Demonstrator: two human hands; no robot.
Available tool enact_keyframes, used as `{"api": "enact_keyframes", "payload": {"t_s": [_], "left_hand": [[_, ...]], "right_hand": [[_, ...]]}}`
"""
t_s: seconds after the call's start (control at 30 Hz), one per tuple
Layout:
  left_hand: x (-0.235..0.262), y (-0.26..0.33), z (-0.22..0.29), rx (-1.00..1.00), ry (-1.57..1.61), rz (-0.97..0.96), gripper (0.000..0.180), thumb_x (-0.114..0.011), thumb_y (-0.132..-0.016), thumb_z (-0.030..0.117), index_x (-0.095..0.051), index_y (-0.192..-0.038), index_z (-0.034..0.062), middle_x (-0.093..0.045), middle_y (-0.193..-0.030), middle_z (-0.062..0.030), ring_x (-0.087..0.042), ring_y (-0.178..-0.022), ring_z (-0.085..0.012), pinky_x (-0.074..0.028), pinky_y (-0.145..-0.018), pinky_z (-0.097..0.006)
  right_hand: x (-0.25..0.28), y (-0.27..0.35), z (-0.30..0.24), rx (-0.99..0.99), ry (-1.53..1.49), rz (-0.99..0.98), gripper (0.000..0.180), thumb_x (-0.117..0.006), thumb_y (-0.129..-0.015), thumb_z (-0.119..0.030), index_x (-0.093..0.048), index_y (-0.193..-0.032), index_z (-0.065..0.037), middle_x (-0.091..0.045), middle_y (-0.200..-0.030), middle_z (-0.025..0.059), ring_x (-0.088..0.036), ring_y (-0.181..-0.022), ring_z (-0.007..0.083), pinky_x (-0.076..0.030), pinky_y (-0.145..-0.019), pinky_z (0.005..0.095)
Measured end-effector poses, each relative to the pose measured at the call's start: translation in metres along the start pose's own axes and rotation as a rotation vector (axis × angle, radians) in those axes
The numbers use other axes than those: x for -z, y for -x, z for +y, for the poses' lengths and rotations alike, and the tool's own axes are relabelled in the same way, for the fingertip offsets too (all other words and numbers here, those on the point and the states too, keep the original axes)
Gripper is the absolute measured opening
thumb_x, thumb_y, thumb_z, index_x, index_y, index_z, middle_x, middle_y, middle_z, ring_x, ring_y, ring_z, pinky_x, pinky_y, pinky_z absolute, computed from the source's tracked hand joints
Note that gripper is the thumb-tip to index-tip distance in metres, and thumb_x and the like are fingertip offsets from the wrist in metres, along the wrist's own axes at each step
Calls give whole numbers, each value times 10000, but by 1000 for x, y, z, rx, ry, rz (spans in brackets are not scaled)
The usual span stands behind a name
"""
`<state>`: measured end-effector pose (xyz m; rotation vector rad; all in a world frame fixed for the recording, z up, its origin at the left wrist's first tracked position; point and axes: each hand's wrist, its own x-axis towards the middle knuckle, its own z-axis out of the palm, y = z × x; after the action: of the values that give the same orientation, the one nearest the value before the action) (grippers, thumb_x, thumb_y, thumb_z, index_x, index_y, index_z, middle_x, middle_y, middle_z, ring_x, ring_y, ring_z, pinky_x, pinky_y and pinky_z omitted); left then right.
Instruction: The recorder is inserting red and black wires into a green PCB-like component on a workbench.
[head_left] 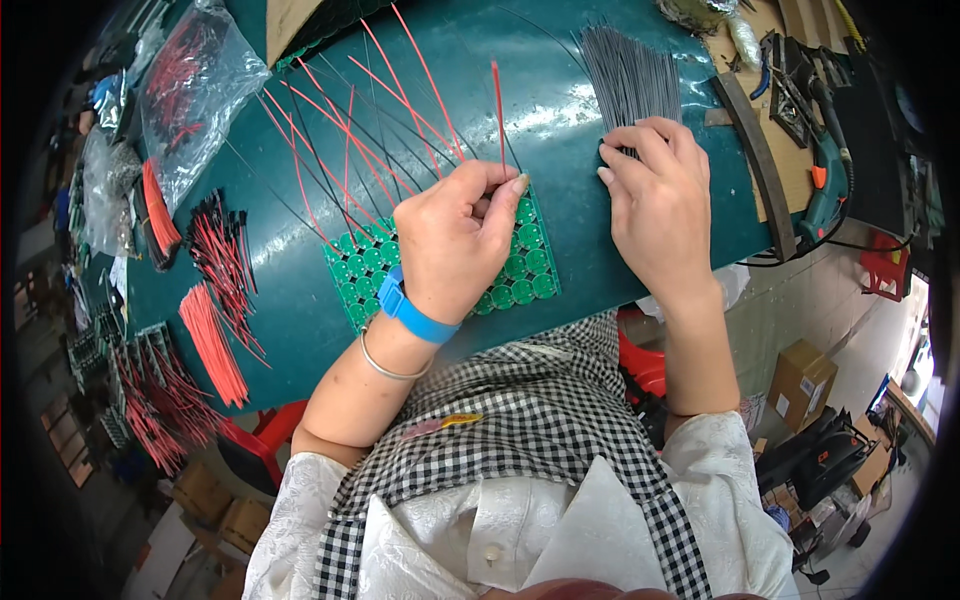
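Note:
My left hand is closed, thumb and forefinger pinching a red wire that stands nearly upright. Under that hand lies a green panel of small round circuit boards, partly hidden by the hand and wrist. Several thin red wires and black wires stick up from the panel's far side and lean away to the left. At the right, my right hand has its fingers curled over the near end of a thick bundle of black wires. Its fingertips touch the bundle, and their exact grip is partly hidden.
On the teal table at left lie a red wire bundle, mixed red-and-black wires and a plastic bag. Finished-looking wired boards hang at the left edge. A dark curved bar and a green-handled tool are at right.

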<state>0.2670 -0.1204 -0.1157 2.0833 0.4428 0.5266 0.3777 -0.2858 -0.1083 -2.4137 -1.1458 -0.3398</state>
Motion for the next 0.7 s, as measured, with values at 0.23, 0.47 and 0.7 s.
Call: {"api": "enact_keyframes", "payload": {"t_s": [0.23,0.47,0.7], "left_hand": [[-1,0,1,-15,-4,-5,75,-776,-842,58,-718,-876,23,-704,-694,-110,-704,-584,-158,-524,-517,-271],[-3,0,-1,-64,-15,12,198,-780,-842,71,-716,-1018,10,-740,-780,-126,-724,-619,-179,-560,-552,-282],[44,-3,26,-66,43,52,285,-774,-839,15,-702,-1115,0,-762,-876,-131,-744,-706,-161,-579,-593,-262]], "right_hand": [[8,4,-8,-9,-53,-17,148,-724,-759,-23,-727,-905,-5,-669,-1011,52,-598,-1054,276,-459,-913,421],[9,7,-19,-27,-278,41,264,-662,-758,36,-726,-1006,-28,-669,-1023,86,-612,-1016,302,-489,-877,417],[-6,-4,-37,-9,-401,36,334,-613,-743,71,-711,-1053,-6,-672,-1050,116,-620,-1010,326,-507,-874,412]]}}
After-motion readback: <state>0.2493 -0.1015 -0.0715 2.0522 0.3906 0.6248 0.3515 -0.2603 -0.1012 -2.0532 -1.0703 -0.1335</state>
